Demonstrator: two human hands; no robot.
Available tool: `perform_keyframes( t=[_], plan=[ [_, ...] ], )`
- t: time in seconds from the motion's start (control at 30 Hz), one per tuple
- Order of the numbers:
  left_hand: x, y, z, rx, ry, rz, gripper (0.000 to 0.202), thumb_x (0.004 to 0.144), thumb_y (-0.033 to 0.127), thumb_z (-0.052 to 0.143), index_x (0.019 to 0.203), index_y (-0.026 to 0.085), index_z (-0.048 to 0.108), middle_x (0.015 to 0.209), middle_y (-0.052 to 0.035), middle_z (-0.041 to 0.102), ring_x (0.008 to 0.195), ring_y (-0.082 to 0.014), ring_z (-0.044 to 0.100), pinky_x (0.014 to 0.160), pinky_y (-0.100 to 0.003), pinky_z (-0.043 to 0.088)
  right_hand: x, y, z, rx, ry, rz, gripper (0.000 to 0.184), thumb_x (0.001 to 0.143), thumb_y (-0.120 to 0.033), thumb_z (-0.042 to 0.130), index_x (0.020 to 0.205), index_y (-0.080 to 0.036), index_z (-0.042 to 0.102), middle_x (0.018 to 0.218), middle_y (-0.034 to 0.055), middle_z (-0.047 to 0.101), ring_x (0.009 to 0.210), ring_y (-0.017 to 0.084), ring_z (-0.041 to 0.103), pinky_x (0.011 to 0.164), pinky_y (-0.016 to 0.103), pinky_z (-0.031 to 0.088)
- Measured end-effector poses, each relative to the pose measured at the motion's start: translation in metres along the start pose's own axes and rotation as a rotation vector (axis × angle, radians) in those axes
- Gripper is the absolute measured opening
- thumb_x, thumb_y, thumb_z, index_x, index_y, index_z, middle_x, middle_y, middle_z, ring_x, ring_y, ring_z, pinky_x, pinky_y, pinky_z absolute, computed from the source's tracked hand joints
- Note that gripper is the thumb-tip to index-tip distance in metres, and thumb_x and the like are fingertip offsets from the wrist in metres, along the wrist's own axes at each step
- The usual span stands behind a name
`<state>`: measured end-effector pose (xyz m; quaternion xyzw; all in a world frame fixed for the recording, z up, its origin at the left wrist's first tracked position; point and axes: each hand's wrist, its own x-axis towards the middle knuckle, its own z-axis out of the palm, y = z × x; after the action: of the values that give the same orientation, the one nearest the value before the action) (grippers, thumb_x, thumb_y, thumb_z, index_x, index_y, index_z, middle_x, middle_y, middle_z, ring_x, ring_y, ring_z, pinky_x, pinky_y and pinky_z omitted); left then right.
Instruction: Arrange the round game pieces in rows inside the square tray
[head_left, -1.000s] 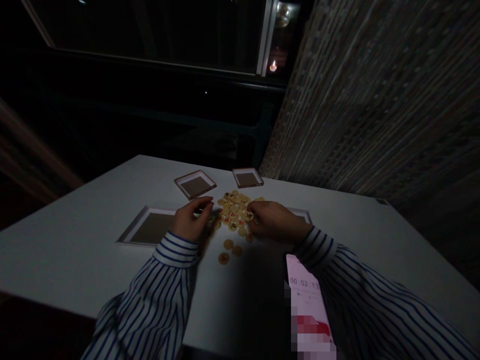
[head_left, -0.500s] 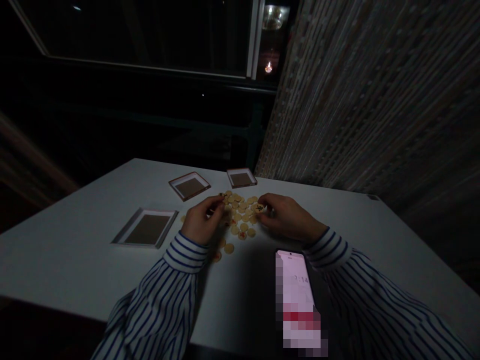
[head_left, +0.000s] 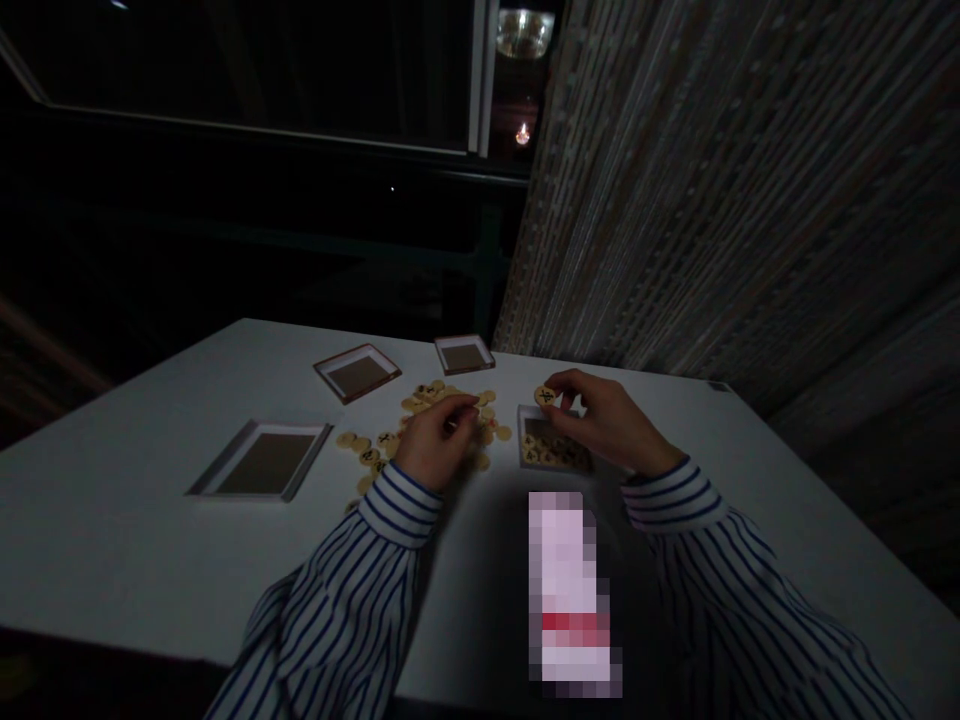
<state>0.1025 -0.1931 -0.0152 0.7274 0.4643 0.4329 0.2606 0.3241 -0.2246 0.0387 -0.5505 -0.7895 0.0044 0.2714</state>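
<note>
My right hand (head_left: 611, 415) pinches a round Chinese chess piece (head_left: 545, 397) with a black character between thumb and fingers. It holds the piece above the back of a small open box (head_left: 523, 450), where several pieces with black characters lie. My left hand (head_left: 435, 437) is closed, thumb and fingertips together, over the heap of pale round chess pieces (head_left: 431, 392). Whatever its fingers may hold, I cannot make out. Some pieces in the heap are hidden behind this hand; some show black or red marks, others are blank side up.
A larger open tray (head_left: 196, 492) stands left on the white table (head_left: 127, 540). Two shallow brown-rimmed boxes (head_left: 358, 372) (head_left: 465, 354) lie at the back. A lit, blurred phone (head_left: 566, 560) lies in front. A string curtain (head_left: 645, 200) hangs behind, at the right.
My right hand has moved right with the chess piece, from the heap to above the small box, which now shows. My left hand has shifted right across the heap. The view has turned slightly.
</note>
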Motion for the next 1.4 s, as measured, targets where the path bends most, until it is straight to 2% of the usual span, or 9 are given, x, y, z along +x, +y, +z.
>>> perform_keyframes(
  t=[0.13, 0.27, 0.47, 0.7, 0.93, 1.17, 1.4],
  plan=[
    [0.003, 0.007, 0.015, -0.105, -0.016, -0.008, 0.027, 0.079, 0.03, 0.052, 0.098, 0.016, 0.064, 0.093, -0.0062, 0.068, 0.086, -0.0174, 0.062, 0.077, -0.029, 0.049, -0.005, 0.009, -0.002, 0.034, 0.027, 0.002, 0.027, 0.077, -0.031, 0.055, 0.1, -0.016, 0.058, 0.08, 0.0018, 0.062, 0.07, 0.013, 0.056, 0.067, 0.026, 0.04],
    [0.006, 0.015, 0.034, -0.23, -0.055, -0.062, 0.026, 0.078, 0.029, 0.052, 0.097, 0.015, 0.064, 0.083, -0.0057, 0.069, 0.076, -0.0166, 0.063, 0.071, -0.029, 0.051, -0.009, 0.014, -0.003, 0.071, 0.016, 0.003, 0.025, 0.077, -0.029, 0.056, 0.099, -0.017, 0.059, 0.079, 0.0009, 0.062, 0.07, 0.013, 0.056, 0.067, 0.025, 0.041],
    [0.014, 0.03, 0.064, -0.442, -0.071, -0.163, 0.022, 0.075, 0.023, 0.056, 0.091, 0.011, 0.065, 0.083, -0.0084, 0.069, 0.076, -0.016, 0.063, 0.069, -0.026, 0.05, -0.011, 0.02, -0.002, 0.115, -0.028, 0.017, 0.027, 0.075, -0.03, 0.057, 0.099, -0.017, 0.059, 0.075, 0.0002, 0.062, 0.066, 0.012, 0.055, 0.063, 0.025, 0.042],
    [0.016, 0.032, 0.091, -0.844, -0.119, -0.322, 0.017, 0.069, 0.026, 0.063, 0.076, 0.012, 0.067, 0.064, -0.0026, 0.067, 0.062, -0.013, 0.06, 0.063, -0.025, 0.048, -0.013, 0.03, 0.003, 0.16, -0.081, 0.043, 0.024, 0.076, -0.033, 0.058, 0.096, -0.018, 0.061, 0.076, 0.0013, 0.063, 0.066, 0.013, 0.055, 0.059, 0.025, 0.041],
    [0.01, 0.024, 0.097, -1.016, -0.152, -0.437, 0.019, 0.062, 0.025, 0.07, 0.077, 0.013, 0.069, 0.066, -0.0017, 0.067, 0.059, -0.0099, 0.058, 0.062, -0.023, 0.046, -0.011, 0.029, 0.004, 0.189, -0.198, 0.033, 0.022, 0.077, -0.029, 0.057, 0.097, -0.02, 0.061, 0.076, 0.0008, 0.063, 0.066, 0.013, 0.054, 0.058, 0.024, 0.04],
    [0.007, 0.016, 0.101, -1.108, -0.119, -0.549, 0.028, 0.057, 0.027, 0.075, 0.08, 0.013, 0.066, 0.066, -0.0011, 0.067, 0.059, -0.01, 0.059, 0.062, -0.023, 0.047, -0.004, 0.028, 0.007, 0.178, -0.266, 0.027, 0.025, 0.079, -0.025, 0.054, 0.102, -0.019, 0.061, 0.08, 0.0015, 0.064, 0.066, 0.012, 0.055, 0.059, 0.023, 0.04],
    [0.006, 0.011, 0.106, -1.142, -0.113, -0.517, 0.036, 0.052, 0.025, 0.077, 0.085, 0.015, 0.064, 0.065, -0.0002, 0.067, 0.059, -0.0097, 0.06, 0.062, -0.023, 0.047, 0.001, 0.037, 0.008, 0.165, -0.317, 0.025, 0.024, 0.08, -0.028, 0.051, 0.1, -0.019, 0.061, 0.076, 0.0013, 0.064, 0.066, 0.013, 0.056, 0.06, 0.024, 0.041]
  ],
)
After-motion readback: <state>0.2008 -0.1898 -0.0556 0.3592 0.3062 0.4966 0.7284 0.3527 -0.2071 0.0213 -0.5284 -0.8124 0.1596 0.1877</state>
